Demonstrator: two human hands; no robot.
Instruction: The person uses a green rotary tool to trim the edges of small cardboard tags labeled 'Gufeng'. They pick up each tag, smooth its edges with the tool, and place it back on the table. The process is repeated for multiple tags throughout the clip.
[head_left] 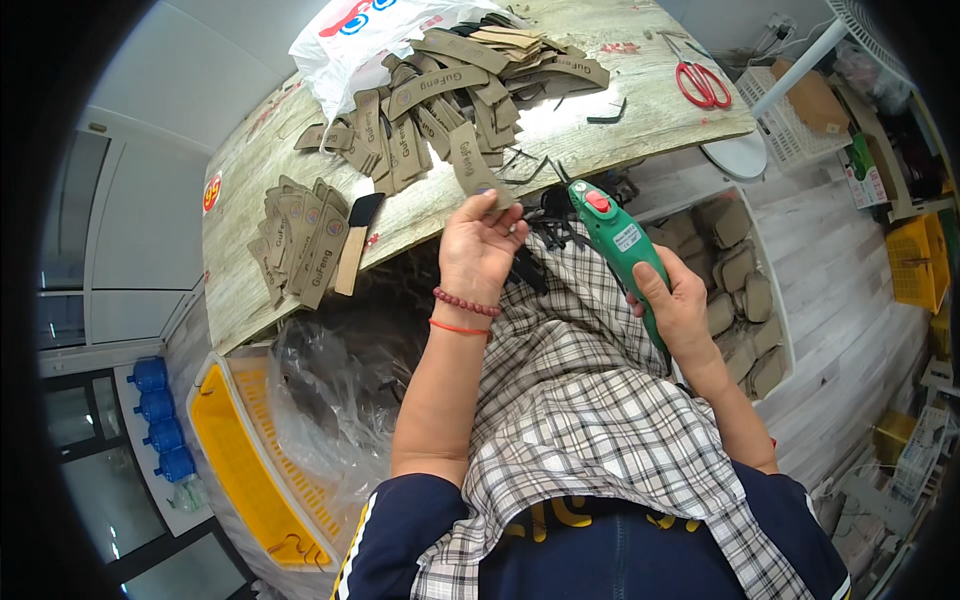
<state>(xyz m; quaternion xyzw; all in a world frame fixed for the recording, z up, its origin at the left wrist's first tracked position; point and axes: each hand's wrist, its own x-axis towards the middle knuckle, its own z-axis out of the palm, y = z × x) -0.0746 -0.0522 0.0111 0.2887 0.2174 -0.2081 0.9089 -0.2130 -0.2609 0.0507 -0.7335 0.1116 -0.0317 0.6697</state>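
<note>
Head | left hand pinches tan strip, long axis pointing away | right hand wraps green tool, lying right of strip, apart

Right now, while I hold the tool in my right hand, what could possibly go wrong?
The green handheld power tool in the right hand sits close to the left hand; a slip might injure it. The plaid apron lies beneath the tool and could snag. The printed curved strip, pinched at one end, might drop.
</note>
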